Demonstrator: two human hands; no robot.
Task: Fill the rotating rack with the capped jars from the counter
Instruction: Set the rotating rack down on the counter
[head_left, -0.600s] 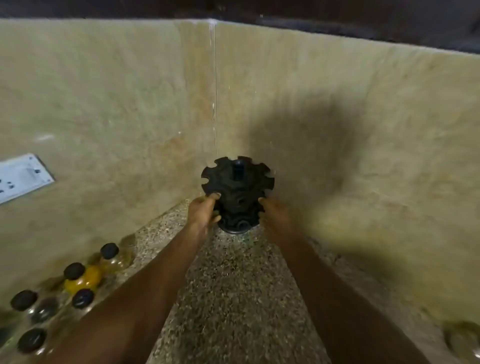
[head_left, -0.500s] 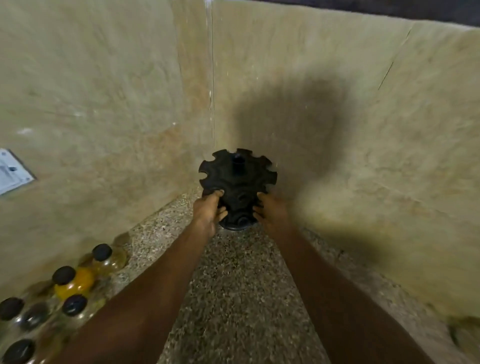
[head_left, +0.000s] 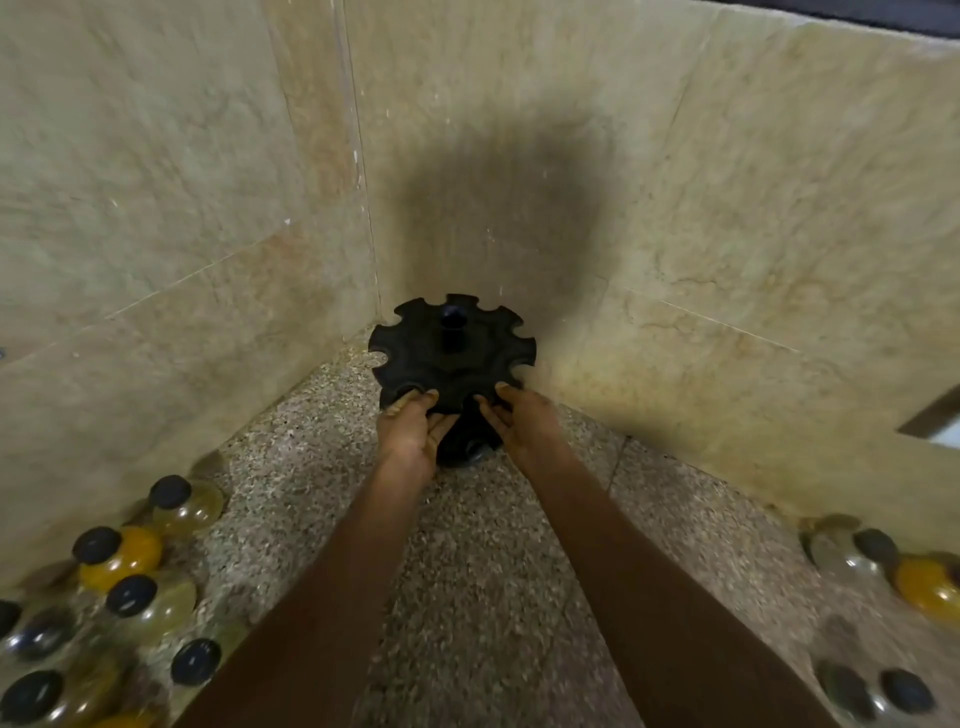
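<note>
Currently no slot of the rack (head_left: 451, 358) at frame centre holds a jar. Left hand (head_left: 410, 436) and right hand (head_left: 522, 426) grip its rim. Jars (head_left: 132, 597) wait on the tabletop (head_left: 467, 597), lower left and lower right.

Black rack (head_left: 452, 358), speckled grey-brown counter (head_left: 467, 571), beige mottled wall tiles (head_left: 156, 182), black-capped amber jars (head_left: 130, 556)

one rack (head_left: 451, 348), two hands (head_left: 410, 436), about twelve jars (head_left: 132, 597)

Head-worn wide-angle view, facing down into counter (head_left: 467, 571) corner, close
</note>
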